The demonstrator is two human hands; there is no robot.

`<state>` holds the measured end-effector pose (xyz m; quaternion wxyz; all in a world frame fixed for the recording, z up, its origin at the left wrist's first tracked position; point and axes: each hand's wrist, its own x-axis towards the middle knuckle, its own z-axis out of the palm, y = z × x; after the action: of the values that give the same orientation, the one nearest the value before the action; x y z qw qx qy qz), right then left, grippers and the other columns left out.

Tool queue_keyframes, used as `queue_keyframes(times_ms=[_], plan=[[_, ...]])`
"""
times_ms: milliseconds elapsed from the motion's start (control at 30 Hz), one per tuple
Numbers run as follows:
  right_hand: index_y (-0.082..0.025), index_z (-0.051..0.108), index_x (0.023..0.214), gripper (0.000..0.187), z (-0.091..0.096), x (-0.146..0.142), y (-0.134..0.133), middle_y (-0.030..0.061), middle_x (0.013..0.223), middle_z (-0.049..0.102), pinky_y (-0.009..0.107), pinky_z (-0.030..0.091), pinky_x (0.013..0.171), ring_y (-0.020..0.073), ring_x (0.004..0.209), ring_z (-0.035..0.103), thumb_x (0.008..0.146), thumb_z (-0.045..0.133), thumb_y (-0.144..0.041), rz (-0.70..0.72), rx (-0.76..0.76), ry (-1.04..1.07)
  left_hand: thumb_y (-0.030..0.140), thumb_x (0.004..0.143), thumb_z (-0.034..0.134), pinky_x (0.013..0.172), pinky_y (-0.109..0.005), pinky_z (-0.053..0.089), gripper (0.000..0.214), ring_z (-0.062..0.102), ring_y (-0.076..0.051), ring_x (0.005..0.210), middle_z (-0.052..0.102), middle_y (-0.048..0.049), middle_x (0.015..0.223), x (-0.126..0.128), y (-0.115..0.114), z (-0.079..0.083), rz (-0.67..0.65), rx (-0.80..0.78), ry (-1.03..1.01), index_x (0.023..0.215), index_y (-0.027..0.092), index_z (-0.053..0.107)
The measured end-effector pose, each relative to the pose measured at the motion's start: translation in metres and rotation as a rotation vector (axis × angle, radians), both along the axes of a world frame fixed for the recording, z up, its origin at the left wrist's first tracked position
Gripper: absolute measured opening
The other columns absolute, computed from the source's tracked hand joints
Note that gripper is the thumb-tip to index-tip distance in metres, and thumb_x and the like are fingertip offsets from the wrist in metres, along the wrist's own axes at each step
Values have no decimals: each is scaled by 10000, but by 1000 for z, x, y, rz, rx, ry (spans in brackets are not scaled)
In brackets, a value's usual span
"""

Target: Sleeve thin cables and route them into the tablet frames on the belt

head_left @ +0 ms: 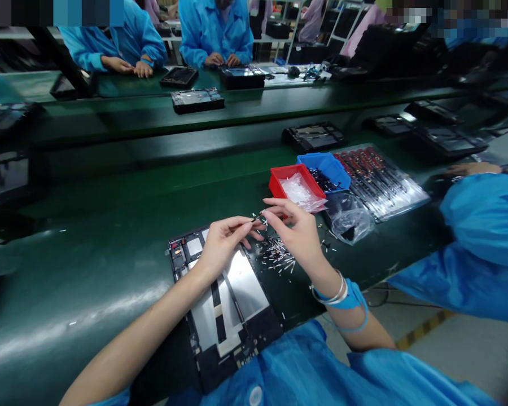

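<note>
My left hand (225,241) is above the upper edge of an opened tablet-like device (248,285) with silver plates and black ribbon cables. Its thumb and fingers pinch a small thin dark part (257,217). My right hand (295,230) meets it there, thumb and forefinger closed at the part's other end; the part is too small to name. Below and between the hands lies a loose pile of small black-and-white pieces (277,254) on the green bench. A blue wrist strap (349,296) is round my right wrist.
Beyond my right hand stand a red bin (277,183) of clear plastic bits and a blue bin (342,177) of black parts. Beside them are a clear bag (351,220) and a tray of strip-like parts (385,186). A co-worker in blue (482,225) sits at right; others work opposite.
</note>
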<state>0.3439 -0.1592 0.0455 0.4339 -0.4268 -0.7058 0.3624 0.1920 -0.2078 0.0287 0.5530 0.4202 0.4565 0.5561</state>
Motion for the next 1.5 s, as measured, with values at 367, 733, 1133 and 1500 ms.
queue_keyframes(times_ms=[367,733,1133,1500], plan=[[-223,722,805,132,0,-4,-8,10,740,722,279,500,618,135,695,638,850,602,-191,57,397,-141,320,811,616,557,-229,465,208,657,-146,588,716,-70,701,-1,-3,10,-107,-32,116,827,119,664],[-182,723,796,183,14,-6,-9,42,750,746,282,493,576,150,670,645,866,556,-207,53,665,-374,209,823,565,458,-181,371,163,639,-123,548,678,-39,613,-4,-5,18,-77,89,174,885,102,671],[-176,733,876,214,8,24,42,80,785,726,360,511,685,212,724,651,830,525,-192,-342,591,-631,163,833,543,434,-178,374,93,669,-128,544,721,-77,684,-10,1,19,-9,-78,114,830,108,618],[-186,695,832,176,-11,-7,13,49,789,709,293,504,610,164,731,575,875,537,-119,224,955,-389,296,790,594,391,-171,314,182,614,-114,480,696,-63,650,-9,0,21,-185,-142,103,698,147,546]])
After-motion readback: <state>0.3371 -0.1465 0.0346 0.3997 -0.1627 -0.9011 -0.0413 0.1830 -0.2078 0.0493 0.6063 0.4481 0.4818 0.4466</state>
